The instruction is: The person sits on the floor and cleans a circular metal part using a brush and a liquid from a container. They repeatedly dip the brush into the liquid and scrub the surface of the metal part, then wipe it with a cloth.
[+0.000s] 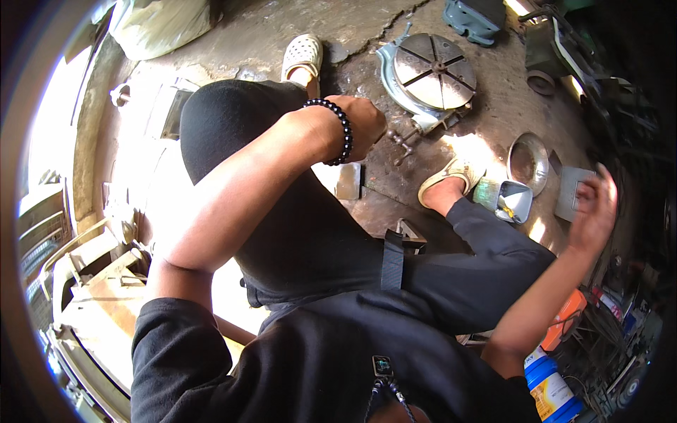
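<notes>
My left hand (361, 125), a black bead bracelet at its wrist, is curled into a fist above my thighs. Its fingers face away, so what they may hold is hidden. Just beyond it on the floor is a rotary table (437, 70) with a round slotted metal top and a blue-grey base. The table's crank handle (400, 146) lies close to the fist; whether they touch I cannot tell. Raised at the right, my right hand (594, 211) has its fingers apart and slightly blurred, with nothing visible in them. Behind it is a flat grey box (570, 185).
A round metal basin (520, 166) and a square container (520, 194) with a yellow item inside stand beside my right foot. A blue-grey metal casting (478, 20) lies farther back. Dark machinery lines the right. A blue bucket (553, 391) and a pale sack (161, 27) are nearby.
</notes>
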Demonstrator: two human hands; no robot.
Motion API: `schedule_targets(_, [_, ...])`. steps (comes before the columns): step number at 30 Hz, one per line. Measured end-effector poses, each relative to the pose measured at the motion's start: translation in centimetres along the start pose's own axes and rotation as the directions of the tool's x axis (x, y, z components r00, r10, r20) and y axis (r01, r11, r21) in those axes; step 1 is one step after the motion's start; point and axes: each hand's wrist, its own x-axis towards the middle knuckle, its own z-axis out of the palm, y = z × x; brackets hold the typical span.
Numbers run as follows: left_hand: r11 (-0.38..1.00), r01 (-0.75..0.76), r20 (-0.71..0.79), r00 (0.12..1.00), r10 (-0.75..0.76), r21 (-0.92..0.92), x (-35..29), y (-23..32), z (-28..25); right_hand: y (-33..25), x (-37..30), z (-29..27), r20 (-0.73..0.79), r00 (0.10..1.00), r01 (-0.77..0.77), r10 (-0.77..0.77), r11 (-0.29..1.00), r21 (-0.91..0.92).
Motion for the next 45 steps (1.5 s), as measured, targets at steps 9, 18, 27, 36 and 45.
schedule_targets(9, [0.99, -0.095, -0.069, 0.994, 0.089, -0.102, -1.4, 0.3, -1.7, 9.6, -2.4, 7.6, 0.219, 0.916, -0.264, 0.336, 0.916, -0.302])
schedule_targets(18, [0.987, -0.146, -0.172, 0.976, 0.132, -0.072, -1.5, 2.3, -3.7, 9.8, -1.4, 9.6, 0.105, 0.947, -0.271, 0.304, 0.93, -0.247])
schedule_targets(27, [0.97, -0.19, -0.165, 0.972, 0.165, -0.149, -0.3, 2.5, -3.4, 8.2, -1.2, 9.0, 0.125, 0.964, -0.207, 0.235, 0.958, -0.198])
schedule_targets(36, [0.936, -0.351, -0.138, 0.929, 0.343, -0.033, 1.3, 3.9, -3.3, 6.4, -0.9, 8.3, 0.039, 0.999, -0.035, 0.037, 0.997, -0.066])
schedule_targets(45, [0.684, -0.728, -0.097, 0.685, 0.722, -0.052, 5.9, 8.7, -5.1, 1.0, -2.7, 3.3, -0.15, 0.941, 0.269, -0.303, 0.94, -0.21])
